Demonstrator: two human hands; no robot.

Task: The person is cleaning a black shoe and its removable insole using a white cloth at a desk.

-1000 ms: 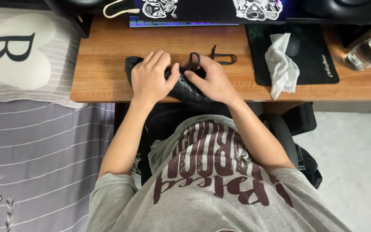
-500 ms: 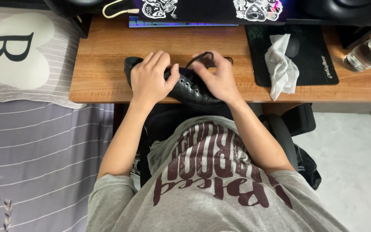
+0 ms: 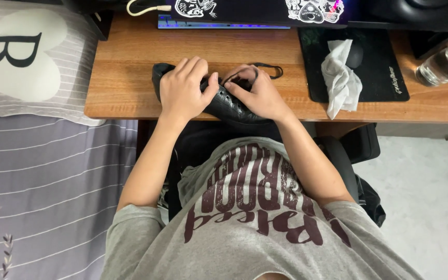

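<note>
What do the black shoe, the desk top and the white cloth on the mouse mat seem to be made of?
Black shoe: probably leather or imitation, smooth with a slight sheen. Desk top: wood or wood-look laminate, brown grain lines. White cloth: soft tissue or fabric, crumpled folds.

Glossy black leather on the shoe (image 3: 229, 106), its thin lace (image 3: 268, 67) matt cord. The counter (image 3: 125, 78) shows smooth, warm wood grain. At three o'clock, crumpled white tissue (image 3: 340, 83) lies on a matt black mat (image 3: 385, 67); further right, a clear, shiny bottle (image 3: 444, 65).
</note>
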